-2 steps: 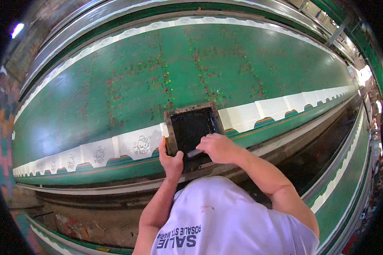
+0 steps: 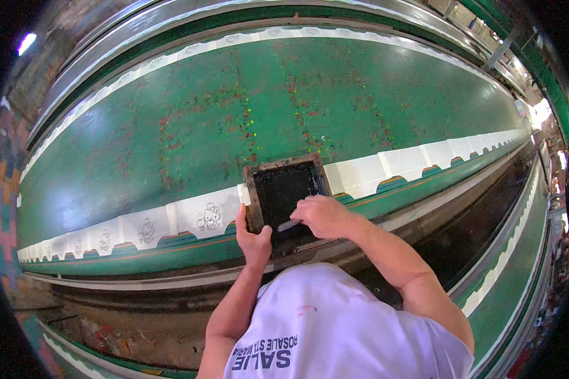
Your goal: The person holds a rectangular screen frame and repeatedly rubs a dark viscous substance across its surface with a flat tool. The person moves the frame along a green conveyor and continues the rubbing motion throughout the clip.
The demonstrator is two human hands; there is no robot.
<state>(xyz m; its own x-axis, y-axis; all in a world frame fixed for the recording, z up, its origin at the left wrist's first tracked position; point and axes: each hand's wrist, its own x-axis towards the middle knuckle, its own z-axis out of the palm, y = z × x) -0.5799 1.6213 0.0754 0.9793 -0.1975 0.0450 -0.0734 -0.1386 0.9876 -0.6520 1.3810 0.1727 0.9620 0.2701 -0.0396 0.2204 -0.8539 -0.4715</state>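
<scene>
A wooden screen-printing frame [image 2: 281, 163] lies across the strip of white cut pieces at the table's near edge. Black ink [image 2: 286, 192] covers its inside. At the frame's lower left corner my left hand [image 2: 254, 239] is closed on the wood, thumb over the near end and index finger along the outer side. My right hand [image 2: 324, 216] is wrapped round a squeegee [image 2: 288, 225] over the near right part of the frame; only a pale end of it shows, the rest hidden by fingers and dark ink. Left of the frame lies a white piece [image 2: 203, 212] with a black cartoon print.
The long green table [image 2: 208, 126] is speckled with red and yellow paint. Unprinted white pieces [image 2: 360, 175] run along its edge to the right, printed ones to the left. A ledge [image 2: 133, 283] borders its near side. Another green table [image 2: 512, 316] stands at the right.
My right hand has shifted slightly away from me with the squeegee. My left hand and the frame look unmoved.
</scene>
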